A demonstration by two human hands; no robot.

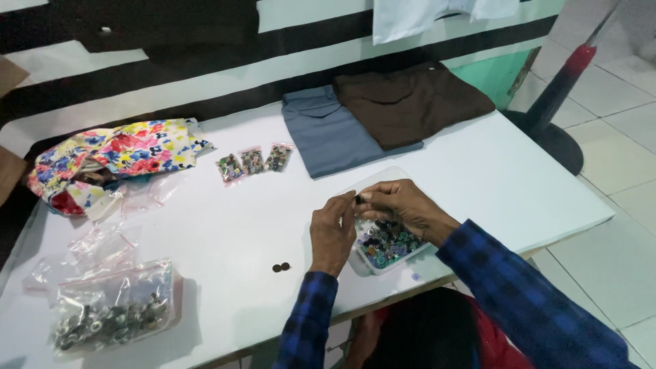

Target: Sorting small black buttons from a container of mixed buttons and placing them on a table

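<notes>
My left hand (331, 232) and my right hand (403, 205) meet above a clear plastic tub (362, 263) filled with several small dark, green and blue buttons (386, 244). Between the fingertips of both hands sits one small dark button (357, 199). Two dark buttons (281, 267) lie loose on the white table (239, 225), just left of my left wrist. Both sleeves are blue and black plaid.
Three small bags of buttons (253, 162) lie in a row at mid-table. A large clear bag of metal pieces (109, 318) and empty bags (102, 246) sit at the left. Floral cloth (116, 154), folded blue (321, 133) and brown (410, 102) garments lie behind. A stand base (553, 140) is on the floor.
</notes>
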